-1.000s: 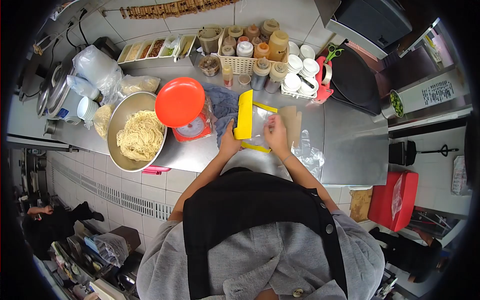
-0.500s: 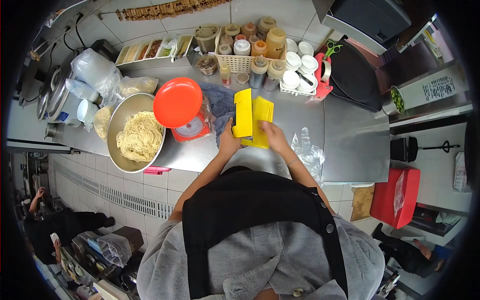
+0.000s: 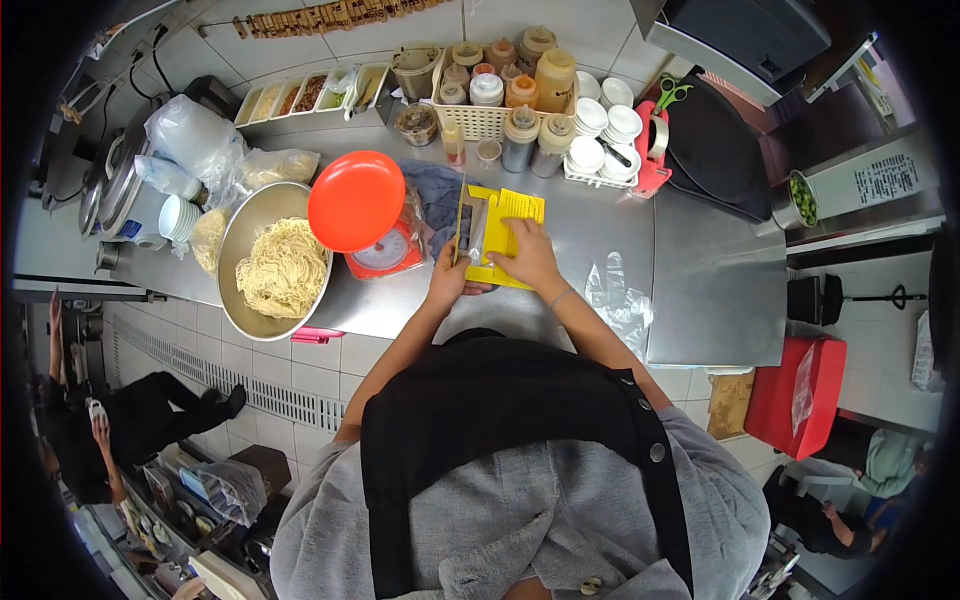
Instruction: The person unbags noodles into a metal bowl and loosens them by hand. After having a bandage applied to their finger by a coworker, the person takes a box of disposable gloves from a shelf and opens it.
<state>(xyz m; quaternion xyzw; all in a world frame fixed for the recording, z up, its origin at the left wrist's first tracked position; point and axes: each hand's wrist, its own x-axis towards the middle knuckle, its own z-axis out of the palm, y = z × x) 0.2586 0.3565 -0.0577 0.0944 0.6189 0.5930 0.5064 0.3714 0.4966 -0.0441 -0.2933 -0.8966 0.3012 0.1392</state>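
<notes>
A yellow cardboard packet is opened like a booklet above the steel counter, with a greyish surface showing inside. My left hand grips its lower left side, and the left flap stands nearly edge-on. Over the right panel is my right hand, fingers bent on the yellow card and thumb toward the middle. A clear plastic glove lies on the counter to the right. Just left of the packet sits a crumpled blue-grey cloth. Beside it stands a red kitchen scale under a red plate.
A steel bowl of noodles sits at the left edge. Along the back are a basket of sauce bottles, small white dishes and a topping tray. Another person is behind at left; others are at lower right.
The packet's left flap has swung from facing me to edge-on, exposing the inside. My right hand has moved left and up over the right panel. The person at left has shifted.
</notes>
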